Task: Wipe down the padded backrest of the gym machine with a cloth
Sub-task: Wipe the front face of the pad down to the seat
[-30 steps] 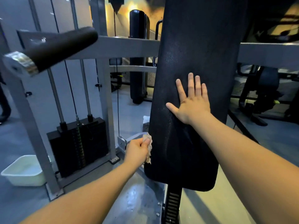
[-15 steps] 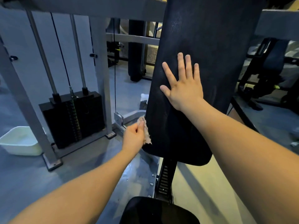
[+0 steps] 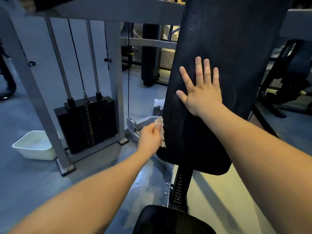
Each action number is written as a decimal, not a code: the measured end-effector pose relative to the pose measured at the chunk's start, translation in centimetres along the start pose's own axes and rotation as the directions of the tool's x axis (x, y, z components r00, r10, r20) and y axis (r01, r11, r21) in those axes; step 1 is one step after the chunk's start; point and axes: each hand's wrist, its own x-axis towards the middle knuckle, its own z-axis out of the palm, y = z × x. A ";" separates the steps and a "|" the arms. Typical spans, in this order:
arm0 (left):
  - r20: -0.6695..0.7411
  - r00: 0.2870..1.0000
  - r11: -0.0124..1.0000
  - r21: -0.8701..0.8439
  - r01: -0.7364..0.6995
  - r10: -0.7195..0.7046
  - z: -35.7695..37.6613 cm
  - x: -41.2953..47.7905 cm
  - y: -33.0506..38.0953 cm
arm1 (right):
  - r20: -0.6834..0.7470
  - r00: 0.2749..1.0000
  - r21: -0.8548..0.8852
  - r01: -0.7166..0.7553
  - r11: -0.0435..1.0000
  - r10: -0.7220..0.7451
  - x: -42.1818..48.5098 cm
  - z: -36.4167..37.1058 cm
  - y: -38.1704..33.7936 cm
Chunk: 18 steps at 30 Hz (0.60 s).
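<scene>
- My right hand (image 3: 201, 93) lies flat on the tall black padded backrest (image 3: 224, 68), fingers (image 3: 206, 70) spread, holding nothing.
- My left hand (image 3: 150, 136) has its fingers closed around a small crumpled beige cloth (image 3: 161, 130), pressed against the backrest's lower left edge.
- White plastic tub (image 3: 33, 145) sits on the floor, beside the black weight stack (image 3: 87, 122).

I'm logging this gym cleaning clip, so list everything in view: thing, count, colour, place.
padded backrest: 1, black, upright, centre right
cloth: 1, pale, at the backrest's left edge
seat pad: 1, black, bottom centre
weight stack: 1, black, inside the frame, left of centre
machine frame: 1, grey, left and top
tub: 1, white, on the floor, far left
other machines: count unclear, dark, right background
left hand: 1, closed on the cloth
right hand: 1, open flat on the backrest
</scene>
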 end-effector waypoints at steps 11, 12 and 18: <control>-0.019 0.985 0.975 -0.152 0.164 -0.169 0.4 0.1 1.7 | 0.009 1.000 0.032 -0.021 0.999 0.021 -0.3 0.1 -0.3; -0.035 0.986 0.977 -0.145 0.159 -0.166 0.7 -0.6 0.6 | 0.002 1.000 0.042 -0.026 0.999 0.025 -0.4 0.3 -0.4; 0.060 0.898 0.852 -0.296 0.432 -0.435 2.1 -5.1 -6.4 | -0.009 1.000 0.056 -0.020 0.998 0.021 -0.6 0.7 -0.5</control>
